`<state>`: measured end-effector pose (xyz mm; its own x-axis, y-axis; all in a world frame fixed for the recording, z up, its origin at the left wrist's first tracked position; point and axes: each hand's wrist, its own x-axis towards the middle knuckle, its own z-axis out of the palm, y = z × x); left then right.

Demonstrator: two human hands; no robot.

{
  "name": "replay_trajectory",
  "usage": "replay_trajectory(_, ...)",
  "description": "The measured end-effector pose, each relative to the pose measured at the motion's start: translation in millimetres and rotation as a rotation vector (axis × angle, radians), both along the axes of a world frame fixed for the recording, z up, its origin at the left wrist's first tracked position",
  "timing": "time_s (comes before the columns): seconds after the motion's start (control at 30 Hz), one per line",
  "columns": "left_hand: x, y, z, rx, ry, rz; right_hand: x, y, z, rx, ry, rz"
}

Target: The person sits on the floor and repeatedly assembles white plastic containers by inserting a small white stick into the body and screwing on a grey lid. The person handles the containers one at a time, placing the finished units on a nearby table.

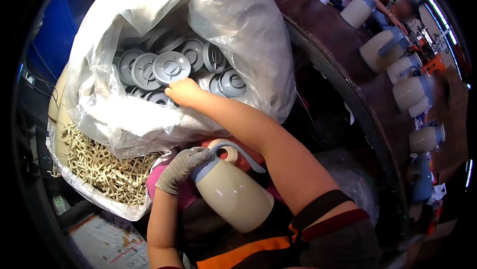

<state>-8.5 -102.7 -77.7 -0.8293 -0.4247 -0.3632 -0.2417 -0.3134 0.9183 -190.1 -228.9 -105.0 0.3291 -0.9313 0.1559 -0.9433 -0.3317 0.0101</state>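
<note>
Grey lids [171, 67] fill the plastic bag [238, 25] beneath my right grip [183, 91], fingers curled onto one lid. My gloved left grip [181, 168] clasps the cream jug [232, 194], tilted below the bag.

- A dark brown curved table [348, 55] sweeps from twelve to four o'clock.
- Cream jugs [410, 92] line it toward three o'clock.
- Bright light falls at one o'clock.
- A blue bin [49, 35] stands at ten.
</note>
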Motion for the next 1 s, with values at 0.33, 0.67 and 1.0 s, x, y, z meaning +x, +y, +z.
replay_trajectory(0.33,11.1,-0.7,-0.4,0.059,0.058,0.090,-52.3,99.5,84.6,-0.551,-0.431,-0.314)
replay_trajectory(0.67,27.5,-16.1,-30.1,0.267,0.402,0.451,-87.6,423.6,47.6,0.743,-1.354,-0.541)
replay_trajectory(1.0,30.4,6.8,-18.3,0.506,0.646,0.565,38.6,519.2,44.4,0.621,-0.992,0.004)
